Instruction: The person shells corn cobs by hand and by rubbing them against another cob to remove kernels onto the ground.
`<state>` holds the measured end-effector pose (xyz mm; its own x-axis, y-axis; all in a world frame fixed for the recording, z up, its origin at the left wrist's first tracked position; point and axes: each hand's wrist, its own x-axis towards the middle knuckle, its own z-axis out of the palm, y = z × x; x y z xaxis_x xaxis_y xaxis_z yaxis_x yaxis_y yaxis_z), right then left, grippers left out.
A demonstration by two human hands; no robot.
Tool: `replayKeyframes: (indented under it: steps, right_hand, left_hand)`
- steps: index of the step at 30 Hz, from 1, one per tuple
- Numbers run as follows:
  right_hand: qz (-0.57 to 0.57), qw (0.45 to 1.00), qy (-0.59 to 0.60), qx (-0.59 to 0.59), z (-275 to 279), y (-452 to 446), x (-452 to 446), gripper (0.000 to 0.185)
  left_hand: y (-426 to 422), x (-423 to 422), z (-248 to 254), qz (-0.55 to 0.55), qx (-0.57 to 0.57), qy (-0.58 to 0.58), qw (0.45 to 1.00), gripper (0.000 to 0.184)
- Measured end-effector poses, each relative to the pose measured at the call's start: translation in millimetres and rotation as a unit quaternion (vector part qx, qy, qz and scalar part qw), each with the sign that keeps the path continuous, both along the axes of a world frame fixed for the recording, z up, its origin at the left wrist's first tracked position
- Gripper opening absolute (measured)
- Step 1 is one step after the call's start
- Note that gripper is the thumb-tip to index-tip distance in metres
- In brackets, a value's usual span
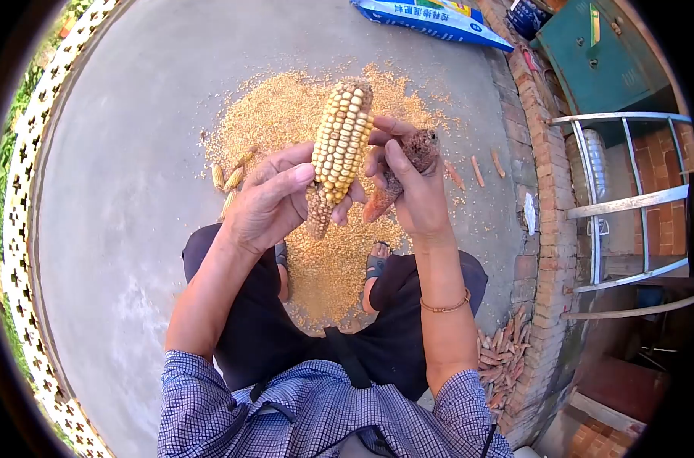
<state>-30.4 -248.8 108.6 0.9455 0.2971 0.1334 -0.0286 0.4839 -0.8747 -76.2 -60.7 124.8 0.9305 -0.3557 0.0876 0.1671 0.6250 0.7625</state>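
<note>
My left hand [274, 191] is closed round an ear of corn [341, 137], which stands nearly upright with its yellow kernels facing me. Part of its tip and its lower end look brown and shrivelled. To the right, my right hand [415, 179] grips a dark reddish-brown cob [421, 150], tilted, with its lower end pointing down and left. The fingertips of my right hand come close behind the ear; whether they touch it is hard to tell. Loose kernels [274, 114] lie spread on the ground beneath both hands.
Several small ears [232, 180] lie left of the kernels. Bare cobs [503, 359] are heaped at the lower right beside a brick edge [554, 252]. A blue bag [431, 21] lies at the top. Metal rails [629, 204] and a green cabinet [602, 57] stand at the right.
</note>
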Motion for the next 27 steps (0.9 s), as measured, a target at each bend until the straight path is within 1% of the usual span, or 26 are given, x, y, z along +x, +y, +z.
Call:
replayKeyframes:
  steps: [1, 4, 5, 8, 9, 12, 13, 16, 17, 20, 21, 24, 26, 27]
  right_hand:
    - [0.035, 0.999, 0.0, 0.015, -7, -3, -1, 0.037]
    - [0.05, 0.999, 0.008, -0.006, -4, -6, -8, 0.04]
    - [0.034, 0.999, 0.031, 0.012, -1, -3, -10, 0.043]
    - [0.088, 0.995, 0.037, -0.009, -5, -12, -6, 0.046]
    - [0.072, 0.996, 0.047, -0.002, -6, -11, -6, 0.046]
    - [0.066, 0.997, 0.037, -0.029, -8, -13, -5, 0.046]
    - [0.064, 0.997, 0.033, -0.018, -10, -13, -4, 0.047]
    - [0.062, 0.991, -0.016, -0.119, -8, -12, -4, 0.047]
    - [0.067, 0.987, 0.023, -0.143, -1, -10, -8, 0.047]
    - [0.07, 0.993, 0.041, -0.087, 2, -2, -12, 0.045]
    - [0.067, 0.992, 0.038, -0.098, 3, -1, -13, 0.045]
    - [0.058, 0.989, 0.02, -0.138, 1, -1, -13, 0.042]
    - [0.054, 0.984, -0.003, -0.172, -4, -1, -12, 0.041]
    - [0.056, 0.985, -0.001, -0.162, -4, -1, -13, 0.041]
  left_hand:
    - [-5, -2, -6, -0.001, -0.001, 0.007, 1.0, 0.054]
    - [-14, -6, -20, -0.015, 0.012, 0.017, 1.0, 0.054]
    - [-16, -9, -24, -0.005, 0.011, 0.032, 0.999, 0.054]
    - [-15, -10, -29, -0.019, 0.015, 0.046, 0.999, 0.054]
    - [-16, -9, -28, -0.022, 0.015, 0.041, 0.999, 0.055]
    - [-17, -8, -30, -0.028, 0.034, 0.041, 0.998, 0.054]
    - [-15, -8, -32, -0.031, 0.032, 0.043, 0.998, 0.052]
    - [-17, -7, -34, 0.008, 0.103, 0.025, 0.994, 0.051]
    - [-15, -8, -35, 0.011, 0.123, 0.031, 0.992, 0.052]
    - [-16, -9, -38, 0.061, 0.172, 0.0, 0.983, 0.051]
    - [-16, -11, -36, 0.057, 0.177, 0.012, 0.983, 0.051]
    - [-23, -13, -37, 0.11, 0.188, 0.032, 0.975, 0.05]
    - [-24, -12, -39, 0.118, 0.18, 0.022, 0.976, 0.048]
    - [-24, -12, -40, 0.122, 0.176, 0.016, 0.977, 0.046]
